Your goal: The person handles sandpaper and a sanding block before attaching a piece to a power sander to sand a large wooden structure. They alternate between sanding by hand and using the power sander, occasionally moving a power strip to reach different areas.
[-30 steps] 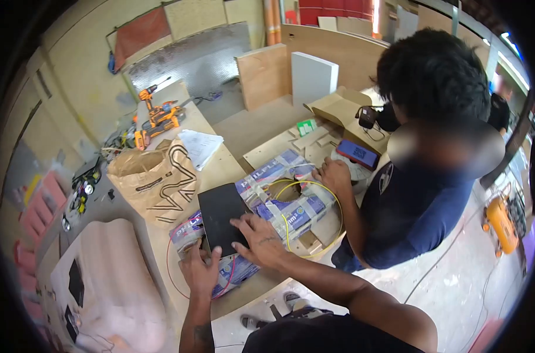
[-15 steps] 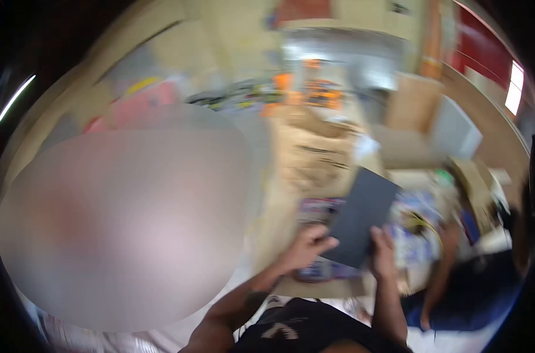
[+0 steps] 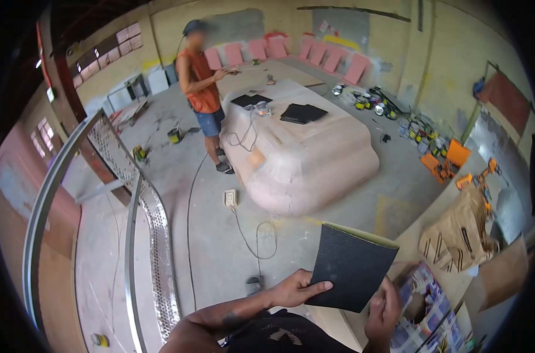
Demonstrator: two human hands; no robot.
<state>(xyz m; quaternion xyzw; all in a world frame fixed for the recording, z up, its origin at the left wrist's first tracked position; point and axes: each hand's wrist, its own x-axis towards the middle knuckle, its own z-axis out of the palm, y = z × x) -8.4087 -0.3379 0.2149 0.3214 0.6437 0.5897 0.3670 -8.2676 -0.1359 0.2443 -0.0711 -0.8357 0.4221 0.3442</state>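
A dark grey, folded sheet of sandpaper [image 3: 354, 267] is held up in front of me, with a yellowish inner side showing along its top edge. My left hand [image 3: 303, 289] grips its lower left edge, thumb on the dark face and the other fingers partly hidden. At the lower right edge, my right hand [image 3: 385, 307] has its fingers curled against the sheet. Beyond my hands stands a large, smooth pinkish form [image 3: 314, 170]. Black sheets [image 3: 303, 113] and a sander [image 3: 259, 109] with a cord lie on top of it.
A person [image 3: 200, 88] in an orange top stands beside the form. A curved metal frame [image 3: 135, 235] rises at left. Cords and a small socket box [image 3: 230, 197] lie on the floor. To my right, a bench holds a brown paper bag [image 3: 458, 232] and newspaper [image 3: 423, 294]; orange tools sit behind.
My view has swung left from the bench toward the pinkish form and the person. The sandpaper stays in both hands, now showing its yellowish inner side.
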